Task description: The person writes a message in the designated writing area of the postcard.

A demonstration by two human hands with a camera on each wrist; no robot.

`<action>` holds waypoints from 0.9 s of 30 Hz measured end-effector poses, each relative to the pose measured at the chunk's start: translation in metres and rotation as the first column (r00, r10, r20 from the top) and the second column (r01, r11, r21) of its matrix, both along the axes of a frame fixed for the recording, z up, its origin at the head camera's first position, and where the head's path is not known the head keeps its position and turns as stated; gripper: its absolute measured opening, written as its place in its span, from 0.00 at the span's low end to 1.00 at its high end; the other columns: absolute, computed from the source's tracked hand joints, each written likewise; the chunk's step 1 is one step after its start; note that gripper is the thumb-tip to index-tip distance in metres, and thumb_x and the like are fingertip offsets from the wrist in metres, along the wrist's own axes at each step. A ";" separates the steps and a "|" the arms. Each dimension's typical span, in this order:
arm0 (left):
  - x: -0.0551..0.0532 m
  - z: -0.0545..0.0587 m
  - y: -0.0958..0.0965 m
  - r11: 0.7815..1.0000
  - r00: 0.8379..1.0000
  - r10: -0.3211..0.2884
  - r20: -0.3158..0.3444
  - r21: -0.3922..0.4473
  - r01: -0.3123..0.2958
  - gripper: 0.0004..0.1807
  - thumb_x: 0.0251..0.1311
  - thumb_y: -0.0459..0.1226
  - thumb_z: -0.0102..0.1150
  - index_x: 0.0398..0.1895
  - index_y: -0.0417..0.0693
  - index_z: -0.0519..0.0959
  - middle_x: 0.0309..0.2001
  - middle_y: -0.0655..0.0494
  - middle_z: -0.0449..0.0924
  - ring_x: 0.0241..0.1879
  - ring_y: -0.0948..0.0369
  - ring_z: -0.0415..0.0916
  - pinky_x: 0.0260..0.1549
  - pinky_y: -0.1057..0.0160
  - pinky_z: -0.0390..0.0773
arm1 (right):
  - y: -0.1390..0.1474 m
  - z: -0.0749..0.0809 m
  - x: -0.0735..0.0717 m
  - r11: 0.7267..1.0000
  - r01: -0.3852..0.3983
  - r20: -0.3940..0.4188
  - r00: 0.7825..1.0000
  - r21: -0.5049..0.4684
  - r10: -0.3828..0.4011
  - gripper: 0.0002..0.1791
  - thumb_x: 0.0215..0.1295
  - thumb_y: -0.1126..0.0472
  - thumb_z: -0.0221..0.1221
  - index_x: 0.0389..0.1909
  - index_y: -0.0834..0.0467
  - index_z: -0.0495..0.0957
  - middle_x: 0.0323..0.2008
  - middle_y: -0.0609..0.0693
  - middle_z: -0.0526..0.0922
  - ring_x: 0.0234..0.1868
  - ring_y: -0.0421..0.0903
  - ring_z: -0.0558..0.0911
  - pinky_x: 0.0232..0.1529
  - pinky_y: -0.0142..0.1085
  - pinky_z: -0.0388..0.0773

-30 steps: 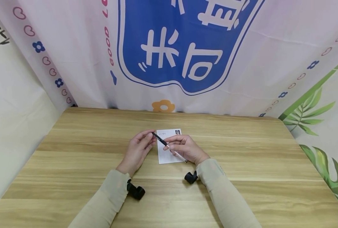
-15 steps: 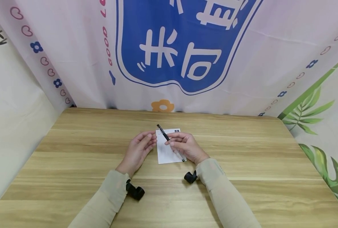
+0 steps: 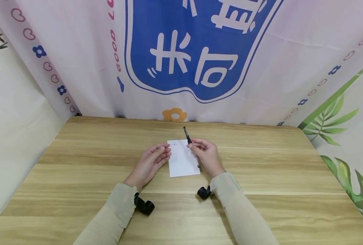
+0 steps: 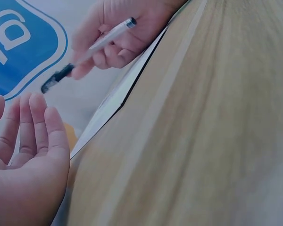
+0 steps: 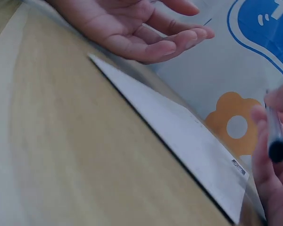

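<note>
My right hand (image 3: 208, 156) pinches a pen (image 4: 106, 41) between thumb and fingers, above the right side of a white card (image 3: 182, 160). The pen has a clear barrel and a black front part, which points away from me and up in the head view. The card lies flat on the table, with small writing near its far left corner and a small dark picture (image 5: 237, 166) at another corner. My left hand (image 3: 150, 161) is by the card's left edge, palm turned inward, fingers loosely bent and holding nothing.
The wooden table (image 3: 108, 183) reaches back to a printed curtain (image 3: 92, 68) with a blue sign and an orange flower. A black wrist camera (image 3: 144, 204) sits on the left sleeve, and another camera (image 3: 204, 193) on the right one.
The pen's black end has left my left fingertips and swung up and to the right. My right hand has shifted slightly right with the pen. The left hand stays nearly in place.
</note>
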State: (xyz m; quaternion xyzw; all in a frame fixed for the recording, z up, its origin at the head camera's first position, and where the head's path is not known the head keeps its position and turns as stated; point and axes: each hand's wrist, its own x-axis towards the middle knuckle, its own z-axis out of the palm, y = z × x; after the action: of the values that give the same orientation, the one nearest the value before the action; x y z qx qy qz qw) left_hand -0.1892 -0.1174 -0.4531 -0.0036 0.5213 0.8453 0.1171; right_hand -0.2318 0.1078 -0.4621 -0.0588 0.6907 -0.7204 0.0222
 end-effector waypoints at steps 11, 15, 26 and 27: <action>-0.001 -0.001 0.000 1.000 1.000 -0.024 0.004 0.003 0.024 0.19 0.79 0.36 0.45 0.65 0.31 0.68 0.50 0.51 0.78 0.51 0.59 0.78 0.59 0.62 0.76 | -0.001 0.000 0.001 0.952 0.234 -0.121 0.969 0.199 -0.213 0.12 0.61 0.69 0.66 0.46 0.64 0.86 0.36 0.56 0.88 0.34 0.43 0.82 0.35 0.27 0.80; -0.002 -0.001 0.000 1.000 1.000 -0.022 0.011 0.009 0.022 0.19 0.79 0.35 0.45 0.64 0.31 0.68 0.50 0.50 0.78 0.51 0.59 0.78 0.59 0.62 0.76 | 0.001 0.000 -0.002 0.903 0.311 -0.157 0.948 0.297 -0.275 0.11 0.60 0.69 0.64 0.44 0.66 0.87 0.34 0.55 0.88 0.33 0.43 0.82 0.34 0.25 0.78; -0.002 -0.003 -0.002 1.000 1.000 -0.030 -0.009 -0.002 0.029 0.20 0.79 0.36 0.45 0.65 0.30 0.68 0.52 0.48 0.77 0.53 0.57 0.77 0.60 0.62 0.76 | 0.008 0.009 0.000 0.830 0.324 -0.193 0.945 0.454 -0.264 0.10 0.57 0.70 0.63 0.40 0.67 0.87 0.31 0.56 0.88 0.30 0.45 0.83 0.27 0.27 0.77; -0.003 -0.003 -0.002 1.000 1.000 -0.029 -0.008 -0.003 0.029 0.20 0.79 0.36 0.46 0.65 0.30 0.68 0.53 0.47 0.77 0.54 0.57 0.77 0.60 0.62 0.76 | 0.008 0.009 0.000 0.825 0.325 -0.193 0.945 0.461 -0.265 0.10 0.56 0.70 0.63 0.39 0.67 0.87 0.31 0.56 0.88 0.29 0.45 0.83 0.27 0.27 0.77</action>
State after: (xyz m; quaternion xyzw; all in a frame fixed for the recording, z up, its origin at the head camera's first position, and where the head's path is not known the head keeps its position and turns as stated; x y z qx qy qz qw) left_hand -0.1920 -0.1194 -0.4560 0.0073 0.5229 0.8428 0.1272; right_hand -0.2316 0.1162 -0.4526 0.0130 0.8503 -0.5129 -0.1172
